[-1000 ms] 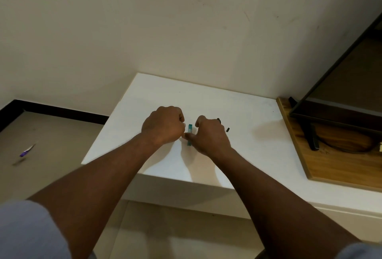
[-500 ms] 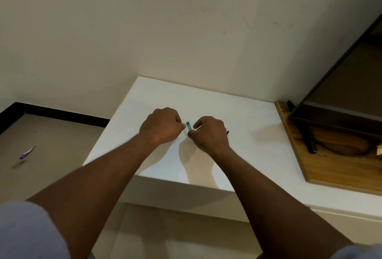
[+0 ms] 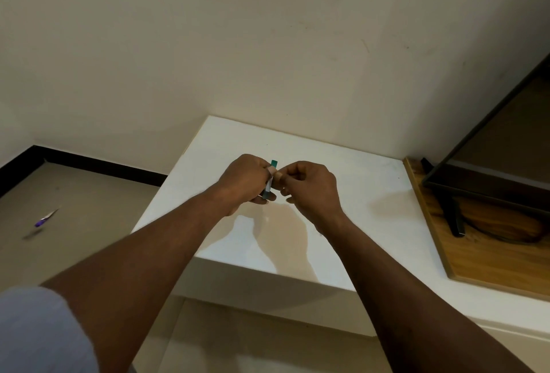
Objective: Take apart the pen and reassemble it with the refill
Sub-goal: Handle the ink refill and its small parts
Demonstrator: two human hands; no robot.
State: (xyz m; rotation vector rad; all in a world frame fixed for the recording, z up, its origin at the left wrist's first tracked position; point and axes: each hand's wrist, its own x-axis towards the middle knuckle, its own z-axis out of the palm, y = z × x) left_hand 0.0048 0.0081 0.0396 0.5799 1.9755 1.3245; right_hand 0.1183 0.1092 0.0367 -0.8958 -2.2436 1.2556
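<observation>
Pen (image 3: 274, 164), slim teal cylinder, pinched by left hand (image 3: 247, 177), right hand (image 3: 312, 186).

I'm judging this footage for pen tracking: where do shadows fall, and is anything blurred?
Head view: the left hand and right hand throw soft shadows on the white table, toward the camera; the teal pen they hold is small, partly hidden by them; the purple thing on the floor looks smeared.

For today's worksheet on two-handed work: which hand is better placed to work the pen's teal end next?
Probably the right. The left hand grips the pen round its middle, steadying it above the table; the right hand has curled fingertips right beside the teal end, ready to pinch it.
</observation>
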